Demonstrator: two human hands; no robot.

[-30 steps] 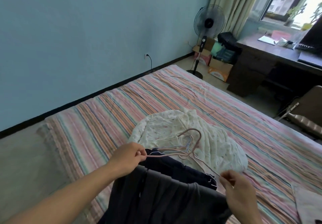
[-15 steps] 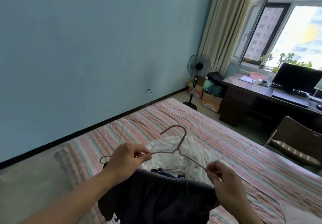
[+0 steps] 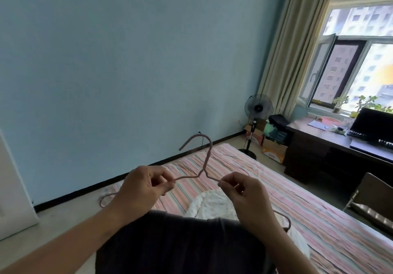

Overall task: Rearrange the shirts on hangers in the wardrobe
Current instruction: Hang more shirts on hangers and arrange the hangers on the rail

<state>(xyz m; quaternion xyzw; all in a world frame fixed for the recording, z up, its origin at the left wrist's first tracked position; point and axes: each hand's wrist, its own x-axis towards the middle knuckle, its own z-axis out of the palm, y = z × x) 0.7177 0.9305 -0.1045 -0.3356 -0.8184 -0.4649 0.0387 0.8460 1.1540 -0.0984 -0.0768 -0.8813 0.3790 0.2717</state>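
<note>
A thin pink wire hanger [image 3: 207, 156] is held up in front of me, hook pointing up and left. My left hand [image 3: 144, 186] pinches its left shoulder and my right hand [image 3: 242, 190] pinches its right shoulder. A dark grey garment [image 3: 180, 244] hangs below both hands, its top edge level with my wrists. Behind it a white patterned garment [image 3: 212, 203] lies on the striped bed [image 3: 297, 209]. The hanger's lower ends show beside my left wrist and right forearm.
A pale blue wall fills the left and centre. A standing fan [image 3: 257, 112], cardboard boxes [image 3: 274, 150] and a dark desk [image 3: 340, 152] with a laptop stand at the right under the window. A chair [image 3: 374, 201] sits at the bed's right side. A white door edge [image 3: 12, 188] is at the far left.
Both hands have lifted the pink hanger and the dark garment up off the bed, and my view has tilted upward toward the wall and window.
</note>
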